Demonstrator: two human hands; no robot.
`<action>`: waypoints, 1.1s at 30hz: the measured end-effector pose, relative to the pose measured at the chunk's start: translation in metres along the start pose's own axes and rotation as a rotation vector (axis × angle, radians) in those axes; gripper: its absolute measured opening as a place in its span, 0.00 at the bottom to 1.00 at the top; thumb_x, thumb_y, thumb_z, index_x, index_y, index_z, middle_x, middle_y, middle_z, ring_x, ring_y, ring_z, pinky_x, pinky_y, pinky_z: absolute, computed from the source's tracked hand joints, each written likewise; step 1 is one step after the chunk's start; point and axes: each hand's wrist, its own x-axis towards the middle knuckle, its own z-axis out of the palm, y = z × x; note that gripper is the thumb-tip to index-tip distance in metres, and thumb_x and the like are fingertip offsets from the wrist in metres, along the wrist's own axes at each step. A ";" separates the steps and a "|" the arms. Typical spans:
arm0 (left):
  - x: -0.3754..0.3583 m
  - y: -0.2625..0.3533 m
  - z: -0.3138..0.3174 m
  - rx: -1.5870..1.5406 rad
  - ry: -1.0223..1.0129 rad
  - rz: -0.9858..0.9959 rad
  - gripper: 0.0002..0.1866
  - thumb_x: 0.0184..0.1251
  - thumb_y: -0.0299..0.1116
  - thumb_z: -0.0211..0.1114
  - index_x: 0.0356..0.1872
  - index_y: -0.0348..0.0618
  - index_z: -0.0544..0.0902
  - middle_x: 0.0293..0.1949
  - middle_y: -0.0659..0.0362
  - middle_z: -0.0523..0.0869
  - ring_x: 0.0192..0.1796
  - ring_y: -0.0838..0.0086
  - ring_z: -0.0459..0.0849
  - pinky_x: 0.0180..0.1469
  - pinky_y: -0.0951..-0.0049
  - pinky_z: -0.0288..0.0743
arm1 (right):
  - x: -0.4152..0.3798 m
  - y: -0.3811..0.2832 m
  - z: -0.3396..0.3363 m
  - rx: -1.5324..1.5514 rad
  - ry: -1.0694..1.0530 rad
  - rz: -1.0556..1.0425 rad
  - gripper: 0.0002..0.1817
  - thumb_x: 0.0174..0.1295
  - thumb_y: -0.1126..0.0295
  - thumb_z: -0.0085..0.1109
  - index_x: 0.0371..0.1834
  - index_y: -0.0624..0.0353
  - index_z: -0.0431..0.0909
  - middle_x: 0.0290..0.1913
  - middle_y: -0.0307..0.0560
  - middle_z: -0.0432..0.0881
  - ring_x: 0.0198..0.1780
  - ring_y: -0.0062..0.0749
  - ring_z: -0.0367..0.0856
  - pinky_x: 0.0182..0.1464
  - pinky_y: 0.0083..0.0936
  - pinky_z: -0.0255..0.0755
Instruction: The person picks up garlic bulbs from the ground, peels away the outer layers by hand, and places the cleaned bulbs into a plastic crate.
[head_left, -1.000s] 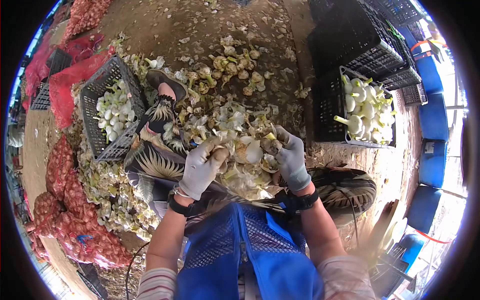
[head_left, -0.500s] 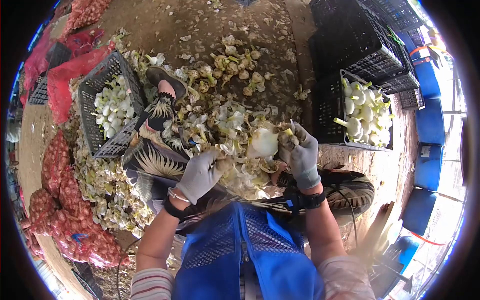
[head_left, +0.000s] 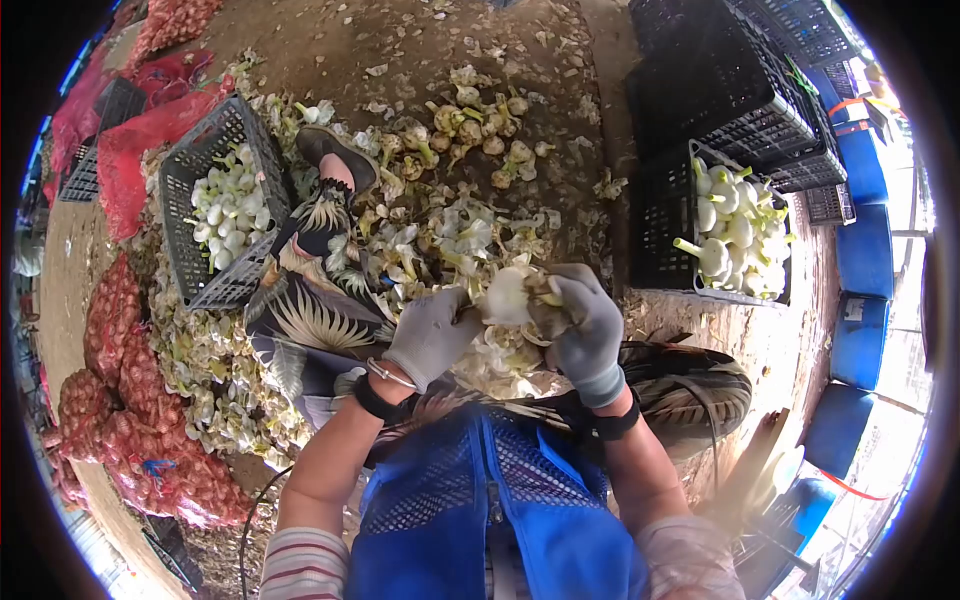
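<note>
Head view: a pale bulb (head_left: 506, 298) is held above the floor (head_left: 310, 50), between both gloved hands. The right hand (head_left: 587, 325) closes around its ragged end; the left hand (head_left: 435, 335), fingers narrowly curled, adjoins the opposite side, its grip unclear. The bulb's long axis seems crosswise.

Pale rounded bulb (head_left: 506, 297), brownish at right end, between left hand (head_left: 432, 338) and right hand (head_left: 588, 338).

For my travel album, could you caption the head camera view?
Gloved left hand and right hand at a white bulb above scattered peelings, bulb-filled crates on either side.
</note>
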 end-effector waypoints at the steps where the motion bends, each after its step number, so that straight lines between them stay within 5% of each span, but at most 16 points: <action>1: -0.003 -0.005 0.004 0.077 0.042 0.007 0.09 0.65 0.34 0.65 0.36 0.38 0.81 0.29 0.46 0.85 0.32 0.54 0.86 0.36 0.59 0.76 | -0.001 0.000 -0.002 0.126 0.037 0.141 0.15 0.53 0.76 0.69 0.45 0.61 0.83 0.42 0.50 0.83 0.43 0.45 0.82 0.47 0.30 0.76; 3: 0.000 -0.015 0.009 0.153 0.079 0.018 0.08 0.64 0.34 0.66 0.36 0.39 0.81 0.31 0.45 0.85 0.34 0.52 0.86 0.36 0.58 0.76 | -0.004 0.004 -0.005 0.170 0.009 0.207 0.12 0.60 0.76 0.67 0.47 0.64 0.82 0.42 0.47 0.84 0.43 0.34 0.82 0.48 0.25 0.74; 5: 0.002 -0.027 0.007 0.212 0.151 -0.003 0.09 0.63 0.34 0.66 0.36 0.38 0.79 0.35 0.42 0.85 0.37 0.47 0.85 0.38 0.55 0.76 | -0.004 0.009 -0.002 0.759 0.266 0.739 0.10 0.65 0.75 0.65 0.47 0.66 0.82 0.43 0.41 0.85 0.43 0.24 0.81 0.49 0.22 0.74; 6: 0.002 -0.033 0.004 0.171 0.124 -0.084 0.13 0.68 0.39 0.65 0.39 0.37 0.80 0.37 0.46 0.88 0.37 0.52 0.87 0.40 0.58 0.78 | -0.004 0.008 -0.007 0.775 0.305 0.741 0.09 0.68 0.72 0.62 0.47 0.66 0.82 0.44 0.39 0.85 0.43 0.18 0.79 0.49 0.19 0.73; 7: 0.003 -0.034 -0.001 0.171 0.117 -0.078 0.13 0.68 0.39 0.65 0.39 0.37 0.80 0.37 0.46 0.88 0.37 0.52 0.87 0.40 0.58 0.78 | -0.004 0.011 -0.008 0.772 0.315 0.741 0.09 0.68 0.72 0.62 0.47 0.66 0.82 0.44 0.39 0.85 0.43 0.18 0.79 0.49 0.19 0.73; 9: 0.005 -0.036 -0.007 -0.666 0.029 -0.040 0.20 0.73 0.48 0.63 0.42 0.37 0.81 0.37 0.55 0.89 0.34 0.63 0.87 0.42 0.63 0.80 | -0.005 0.019 -0.006 0.938 0.357 0.818 0.09 0.70 0.72 0.61 0.49 0.65 0.82 0.43 0.38 0.85 0.42 0.18 0.79 0.48 0.18 0.73; 10: 0.003 -0.010 -0.016 -0.689 -0.019 -0.015 0.27 0.74 0.55 0.61 0.45 0.35 0.82 0.36 0.63 0.87 0.37 0.75 0.83 0.46 0.71 0.78 | -0.006 0.020 -0.005 0.869 0.325 0.824 0.09 0.71 0.73 0.59 0.50 0.64 0.81 0.44 0.38 0.85 0.42 0.18 0.80 0.46 0.17 0.74; 14: 0.007 0.007 0.002 -0.372 -0.245 0.150 0.26 0.73 0.55 0.63 0.45 0.36 0.83 0.32 0.63 0.87 0.33 0.78 0.81 0.41 0.76 0.77 | -0.001 0.011 -0.004 0.841 0.153 0.885 0.12 0.73 0.73 0.56 0.54 0.69 0.78 0.47 0.44 0.85 0.47 0.23 0.83 0.48 0.20 0.79; 18: -0.005 -0.002 0.015 -1.165 -0.312 0.069 0.23 0.73 0.47 0.65 0.54 0.35 0.82 0.43 0.56 0.87 0.43 0.77 0.85 0.45 0.71 0.80 | -0.015 0.041 -0.003 1.378 0.200 0.888 0.17 0.78 0.72 0.46 0.64 0.72 0.69 0.61 0.53 0.78 0.57 0.33 0.82 0.61 0.29 0.81; 19: -0.004 0.014 0.007 -1.327 -0.351 0.093 0.25 0.71 0.44 0.67 0.58 0.33 0.79 0.46 0.54 0.87 0.47 0.73 0.86 0.51 0.70 0.81 | -0.016 0.026 -0.011 0.650 0.007 0.687 0.19 0.79 0.70 0.43 0.66 0.72 0.67 0.64 0.54 0.76 0.56 0.33 0.82 0.59 0.29 0.82; 21: -0.001 0.028 -0.004 -1.224 -0.201 0.052 0.25 0.70 0.41 0.68 0.60 0.33 0.76 0.47 0.52 0.87 0.50 0.72 0.86 0.53 0.70 0.80 | -0.038 0.084 -0.019 1.433 0.112 0.742 0.18 0.79 0.72 0.42 0.66 0.71 0.67 0.62 0.53 0.78 0.56 0.34 0.83 0.59 0.29 0.82; 22: 0.006 0.010 -0.002 -0.975 -0.165 0.014 0.22 0.72 0.35 0.64 0.61 0.34 0.75 0.47 0.54 0.86 0.49 0.73 0.86 0.54 0.72 0.78 | -0.037 0.079 -0.021 1.428 0.123 0.737 0.18 0.79 0.72 0.42 0.66 0.71 0.67 0.62 0.53 0.78 0.56 0.34 0.83 0.59 0.29 0.82; 25: 0.011 0.016 0.000 -0.636 -0.239 -0.043 0.17 0.72 0.32 0.61 0.57 0.34 0.79 0.41 0.67 0.83 0.41 0.83 0.77 0.46 0.79 0.73 | -0.014 0.023 -0.015 0.449 0.181 0.543 0.17 0.77 0.67 0.49 0.58 0.70 0.76 0.50 0.47 0.84 0.45 0.27 0.84 0.50 0.22 0.83; 27: 0.010 0.026 0.013 -0.513 -0.279 -0.042 0.17 0.72 0.38 0.62 0.53 0.34 0.81 0.38 0.68 0.82 0.38 0.83 0.75 0.42 0.78 0.71 | -0.023 0.053 -0.009 1.550 0.393 0.911 0.15 0.75 0.67 0.52 0.56 0.68 0.78 0.47 0.44 0.84 0.44 0.23 0.83 0.43 0.19 0.80; 28: 0.010 0.023 0.024 -0.571 -0.324 -0.139 0.20 0.72 0.43 0.63 0.50 0.33 0.82 0.37 0.66 0.83 0.41 0.82 0.76 0.44 0.75 0.73 | -0.020 0.049 -0.013 1.334 0.427 0.843 0.13 0.73 0.69 0.56 0.54 0.66 0.79 0.43 0.41 0.83 0.41 0.21 0.82 0.41 0.19 0.78; 33: 0.034 -0.017 0.046 0.120 0.079 0.351 0.17 0.70 0.39 0.63 0.47 0.32 0.83 0.42 0.47 0.88 0.48 0.53 0.85 0.54 0.63 0.77 | -0.003 0.072 -0.113 0.414 0.762 0.394 0.10 0.70 0.70 0.60 0.50 0.63 0.83 0.43 0.39 0.84 0.41 0.24 0.81 0.44 0.22 0.77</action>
